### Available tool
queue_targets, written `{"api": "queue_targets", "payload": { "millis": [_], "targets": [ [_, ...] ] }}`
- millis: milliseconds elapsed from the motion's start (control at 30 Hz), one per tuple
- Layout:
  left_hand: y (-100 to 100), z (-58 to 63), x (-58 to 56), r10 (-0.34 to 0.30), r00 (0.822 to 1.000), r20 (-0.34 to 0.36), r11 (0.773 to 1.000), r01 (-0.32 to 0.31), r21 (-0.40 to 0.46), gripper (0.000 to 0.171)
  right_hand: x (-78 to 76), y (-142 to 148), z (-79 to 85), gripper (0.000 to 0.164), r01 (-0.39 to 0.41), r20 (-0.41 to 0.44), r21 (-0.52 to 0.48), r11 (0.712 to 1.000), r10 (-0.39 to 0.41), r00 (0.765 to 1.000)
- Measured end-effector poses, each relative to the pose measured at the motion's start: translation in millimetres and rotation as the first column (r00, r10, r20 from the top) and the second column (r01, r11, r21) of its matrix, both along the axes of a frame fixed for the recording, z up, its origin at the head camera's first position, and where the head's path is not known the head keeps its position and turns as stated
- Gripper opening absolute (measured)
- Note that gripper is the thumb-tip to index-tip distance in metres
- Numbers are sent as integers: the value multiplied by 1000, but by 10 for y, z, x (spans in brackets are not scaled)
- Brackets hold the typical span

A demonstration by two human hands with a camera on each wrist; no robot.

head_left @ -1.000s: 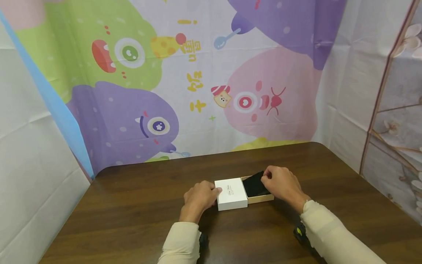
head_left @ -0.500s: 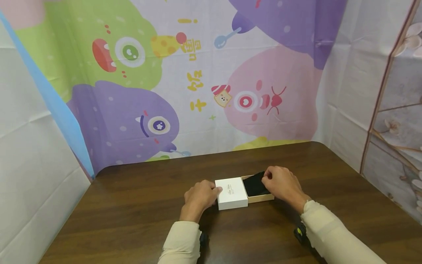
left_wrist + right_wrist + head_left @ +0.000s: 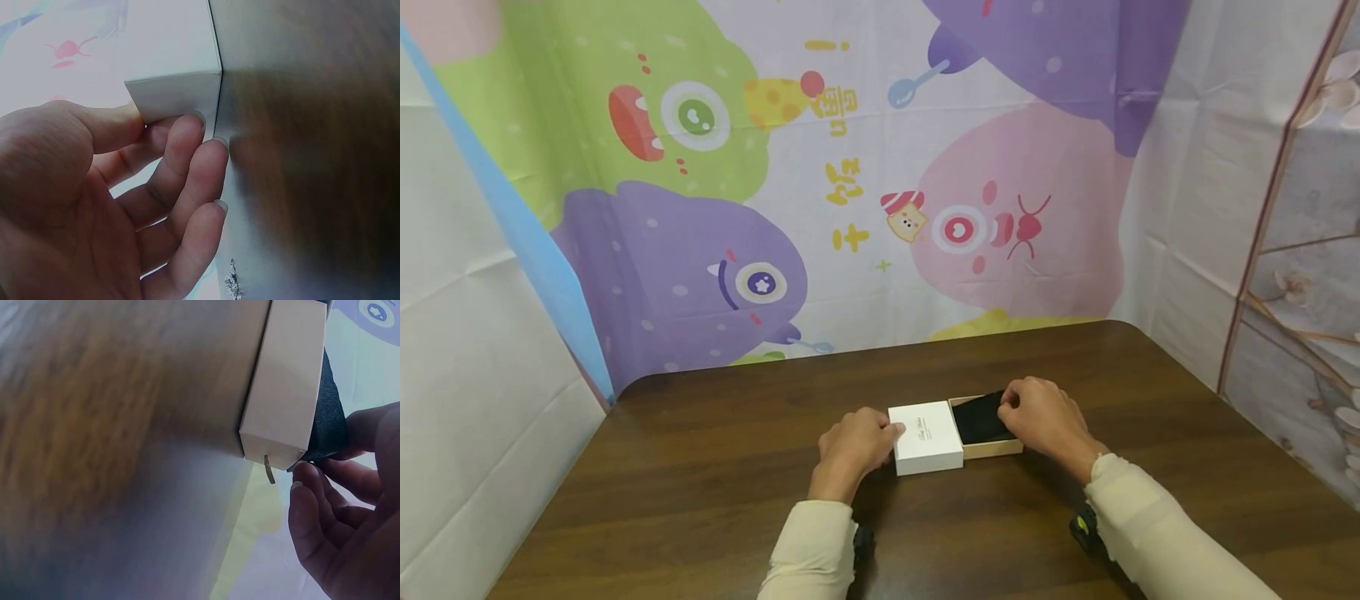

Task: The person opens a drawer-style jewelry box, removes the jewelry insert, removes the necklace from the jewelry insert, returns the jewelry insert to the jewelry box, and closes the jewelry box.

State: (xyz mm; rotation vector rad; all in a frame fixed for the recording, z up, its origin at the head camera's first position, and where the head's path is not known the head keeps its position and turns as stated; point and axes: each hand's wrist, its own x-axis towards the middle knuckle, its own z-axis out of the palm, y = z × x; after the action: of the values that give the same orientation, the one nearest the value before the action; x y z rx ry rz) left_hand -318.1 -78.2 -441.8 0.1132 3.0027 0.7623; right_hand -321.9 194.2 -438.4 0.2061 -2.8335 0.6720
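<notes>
A white slide-out box (image 3: 928,454) with small printed lettering lies flat on the table, its cream drawer (image 3: 992,450) pulled partway out to the right. Inside the drawer is a thin black piece, cloth or pouch (image 3: 976,418), with its right side lifted. My left hand (image 3: 853,450) grips the box's left end, thumb at the top edge and fingers against the end face. With thumb and fingertips, my right hand (image 3: 1048,421) pinches the black cloth by its raised edge. In the right wrist view a short ribbon tab (image 3: 269,470) sticks out of the drawer's end.
The dark wooden table (image 3: 700,483) reaches back to a cartoon-print cloth (image 3: 850,292). Pale hangings stand at the left (image 3: 475,375) and right (image 3: 1202,208). Black wrist devices (image 3: 1084,531) sit beneath the sleeves.
My right hand has shifted very slightly to the right with the edge of the black cloth. The box and my left hand look unmoved.
</notes>
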Motion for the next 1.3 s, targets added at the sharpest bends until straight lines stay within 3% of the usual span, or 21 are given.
{"api": "queue_targets", "payload": {
  "millis": [533, 1300],
  "targets": [
    [-24, 18, -8, 9, 1000, 3, 1000, -9, -4, 34, -4, 5, -25, 12, -46, -14, 34, 998, 46, 999],
    [-5, 11, 17, -10, 1000, -5, 1000, 10, 2, 36, -13, 21, -49, 11, -33, 72, 74, 997, 27, 997]
  ]
}}
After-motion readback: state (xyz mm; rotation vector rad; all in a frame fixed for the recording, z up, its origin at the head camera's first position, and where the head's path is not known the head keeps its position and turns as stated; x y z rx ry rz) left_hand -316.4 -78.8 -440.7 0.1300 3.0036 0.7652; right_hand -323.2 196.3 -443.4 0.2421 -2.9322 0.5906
